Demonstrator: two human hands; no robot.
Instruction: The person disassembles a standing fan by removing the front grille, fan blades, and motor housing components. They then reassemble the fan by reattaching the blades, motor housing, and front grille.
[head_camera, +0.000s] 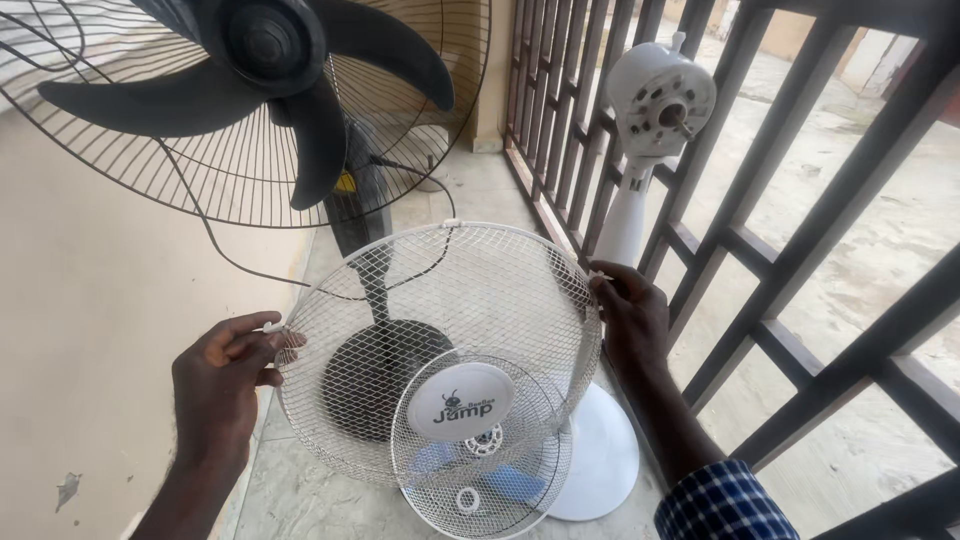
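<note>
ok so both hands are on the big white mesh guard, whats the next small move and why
Probably lift the large white mesh fan guard up and right toward the white motor head on its stand. The left hand and right hand grip opposite rim edges, the guard hangs free, and the motor's shaft is bare. A smaller round mesh guard sits below, near the floor.
</note>
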